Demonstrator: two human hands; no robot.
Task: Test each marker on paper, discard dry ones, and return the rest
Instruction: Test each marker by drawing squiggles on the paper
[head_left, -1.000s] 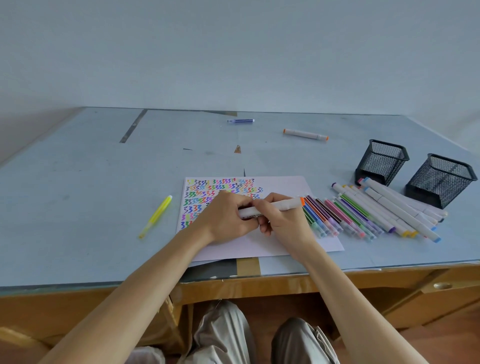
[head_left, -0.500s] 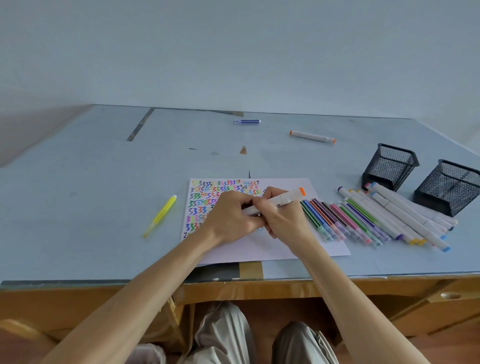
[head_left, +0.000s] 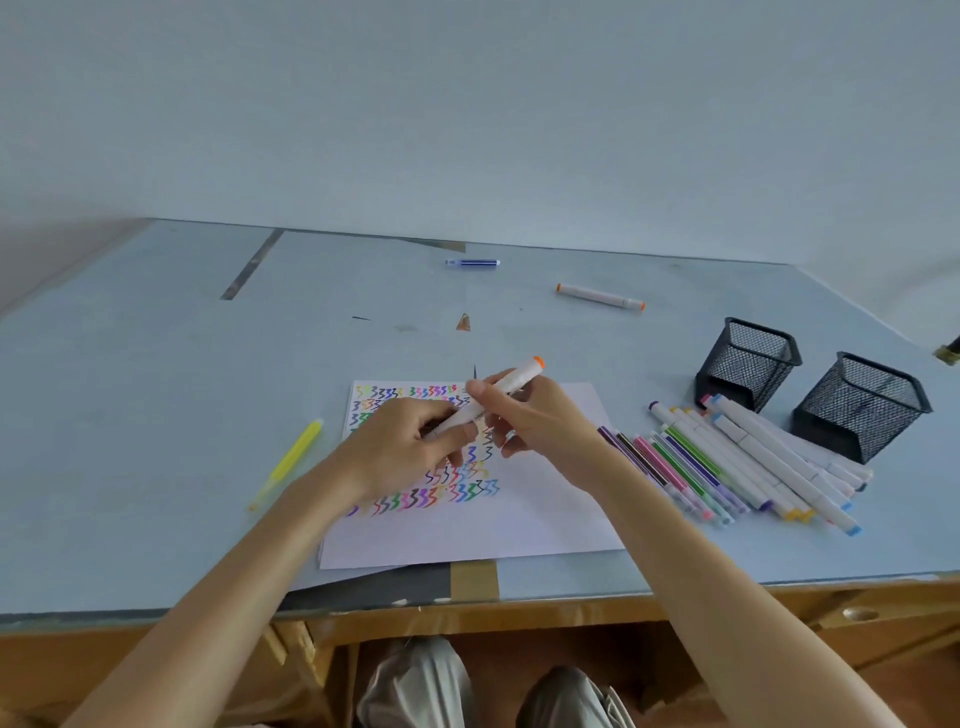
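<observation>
At the 9 o'clock side of the blue table (head_left: 156, 395), a yellow highlighter (head_left: 289, 462) lies alone, well apart from the paper (head_left: 519, 509). The paper sits at the table's centre, near the front edge; coloured zigzag test marks cover its left portion. Above the paper, the left hand (head_left: 400, 452) grips the lower end of a white marker (head_left: 488, 402), fingers curled around the barrel. The right hand (head_left: 540, 415) pinches the same marker higher up, thumb and fingers clamped on the barrel. The marker is tilted, its orange-tipped end pointing toward 1 o'clock; the lower end is hidden inside the left hand. At 12 o'clock, far back on the table, lies a blue pen (head_left: 471, 263); toward 1 o'clock lies a separate white marker with orange ends (head_left: 600, 297). At 3 o'clock, a row of markers (head_left: 727, 467) lies side by side, its left edge overlapping the paper's right edge. Behind the row stand two black mesh holders (head_left: 748, 364), upright and just beside each other.
</observation>
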